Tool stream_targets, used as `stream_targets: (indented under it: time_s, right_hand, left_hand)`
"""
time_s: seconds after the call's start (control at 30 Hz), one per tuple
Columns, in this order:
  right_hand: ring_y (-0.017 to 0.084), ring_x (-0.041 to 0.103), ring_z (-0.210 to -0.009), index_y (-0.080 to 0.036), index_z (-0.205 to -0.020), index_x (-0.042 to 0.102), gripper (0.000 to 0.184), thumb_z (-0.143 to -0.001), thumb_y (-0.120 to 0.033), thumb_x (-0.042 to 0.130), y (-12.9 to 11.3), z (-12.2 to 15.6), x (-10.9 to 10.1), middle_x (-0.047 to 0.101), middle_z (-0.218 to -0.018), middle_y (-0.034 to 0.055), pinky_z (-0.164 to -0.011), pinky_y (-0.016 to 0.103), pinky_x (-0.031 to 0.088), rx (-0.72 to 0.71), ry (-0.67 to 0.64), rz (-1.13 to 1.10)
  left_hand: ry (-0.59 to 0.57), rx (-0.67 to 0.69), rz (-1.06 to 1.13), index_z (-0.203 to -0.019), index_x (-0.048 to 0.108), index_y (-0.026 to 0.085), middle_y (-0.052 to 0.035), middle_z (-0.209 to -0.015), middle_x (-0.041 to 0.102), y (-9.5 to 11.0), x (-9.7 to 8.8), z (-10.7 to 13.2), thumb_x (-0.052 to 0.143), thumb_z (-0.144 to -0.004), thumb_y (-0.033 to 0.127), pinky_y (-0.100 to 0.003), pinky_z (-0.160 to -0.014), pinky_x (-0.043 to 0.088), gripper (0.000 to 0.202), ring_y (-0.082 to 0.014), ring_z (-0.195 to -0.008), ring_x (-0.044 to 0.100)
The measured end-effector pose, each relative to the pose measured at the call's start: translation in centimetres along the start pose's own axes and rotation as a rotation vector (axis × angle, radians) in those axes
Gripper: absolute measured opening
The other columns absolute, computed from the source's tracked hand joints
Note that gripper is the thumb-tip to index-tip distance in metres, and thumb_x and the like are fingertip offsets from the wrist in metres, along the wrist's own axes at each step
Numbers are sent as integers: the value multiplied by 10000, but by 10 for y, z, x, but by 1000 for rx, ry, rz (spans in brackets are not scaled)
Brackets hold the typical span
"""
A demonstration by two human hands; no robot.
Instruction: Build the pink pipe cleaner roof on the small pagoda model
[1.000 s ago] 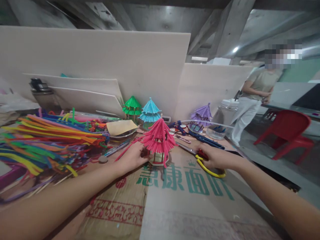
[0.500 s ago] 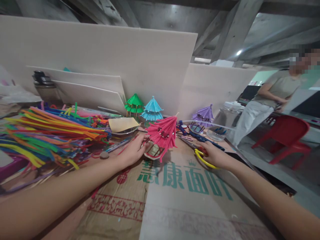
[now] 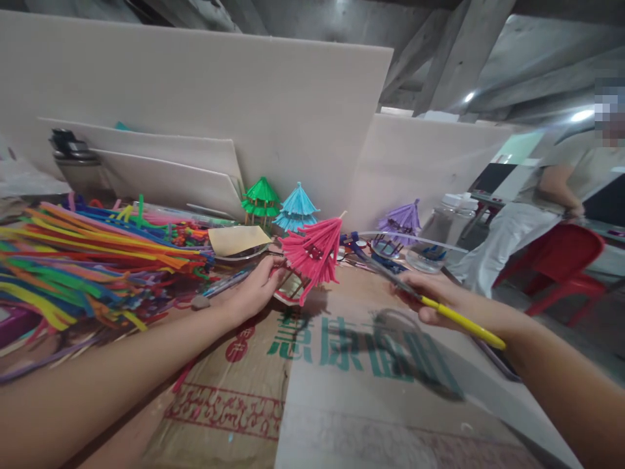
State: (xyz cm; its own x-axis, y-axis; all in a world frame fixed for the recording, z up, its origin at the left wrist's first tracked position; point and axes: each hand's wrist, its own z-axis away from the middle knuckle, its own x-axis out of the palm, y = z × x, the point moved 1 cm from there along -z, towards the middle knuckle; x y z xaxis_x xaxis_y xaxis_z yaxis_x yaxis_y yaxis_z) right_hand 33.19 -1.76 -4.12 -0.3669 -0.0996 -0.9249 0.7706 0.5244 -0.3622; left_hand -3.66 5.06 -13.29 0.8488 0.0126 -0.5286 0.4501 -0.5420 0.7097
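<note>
My left hand (image 3: 256,291) is closed on the base of a small pink pavilion model (image 3: 316,251), whose two-tiered roof looks made of pipe cleaners. The model is tilted, its pointed top leaning right. In my right hand (image 3: 439,293) are scissors (image 3: 454,319) with a yellow handle, lifted off the table and pointing up and left toward the pavilion. The blades are apart from it and blurred. Behind stand similar models: a green pavilion (image 3: 262,197), a light blue pavilion (image 3: 297,207) and a purple pavilion (image 3: 401,220).
Many coloured pipe cleaners (image 3: 97,241) are heaped at the left. A yellowish card (image 3: 238,241) lies on a dish. A clear plastic jar (image 3: 442,228) stands at the back right. White boards (image 3: 195,85) rise behind. A person (image 3: 551,189) stands beside a red chair (image 3: 569,260).
My right hand has raised the scissors from the table and turned them, blades toward the pavilion. The pink pavilion has shifted slightly left and tilted in my left hand.
</note>
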Motion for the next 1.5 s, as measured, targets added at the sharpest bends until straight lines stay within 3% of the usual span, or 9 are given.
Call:
stream_targets:
  time_s: [0.1,0.37,0.57,0.8,1.27,1.5]
  right_hand:
    - [184,536,-769,-212,-1056,614,525,-848,-691,549,-6,-6,4,588,-898,24,-690,299,443,-70,-139,-13]
    - [174,480,-764,-182,-992,574,549,-851,-711,536,-7,-17,22,516,-869,14,-659,282,397,-28,-159,-115]
    - [199,524,-803,-175,-1118,609,612,-822,-709,586,-9,-18,30,587,-921,43,-675,293,404,17,-128,-136]
    - [211,541,-842,-178,-1084,610,530,-854,-655,587,-20,-21,38,609,-946,53,-700,298,419,-23,-165,-151]
    - [196,598,-828,-180,-1057,616,350,-833,-445,658,-37,-20,37,690,-887,34,-729,296,418,125,-185,-144]
    - [196,588,-809,-180,-1012,632,361,-848,-502,643,-38,-19,37,687,-878,39,-696,286,409,83,-172,-138]
  left_hand:
    - [5,-5,-4,-1125,532,157,-127,-1191,611,1,0,0,373,-991,409,-423,-1056,419,327,-267,-1150,557]
    - [1,32,-17,-1135,522,165,-124,-1211,600,3,1,1,382,-990,354,-403,-1075,402,276,-252,-1170,548]
    - [-11,118,-67,-1201,494,158,-132,-1233,577,-3,4,2,371,-1003,381,-429,-1086,386,323,-257,-1192,531]
    - [-17,146,-88,-1248,493,156,-139,-1268,570,-3,6,4,379,-1009,382,-438,-1105,369,348,-261,-1219,523]
    - [-37,198,-116,-1310,484,156,-146,-1299,568,0,6,5,369,-1023,371,-450,-1100,374,377,-274,-1244,517]
    - [-36,181,-125,-1343,462,152,-158,-1333,557,3,5,6,394,-1017,370,-457,-1126,348,398,-281,-1280,504]
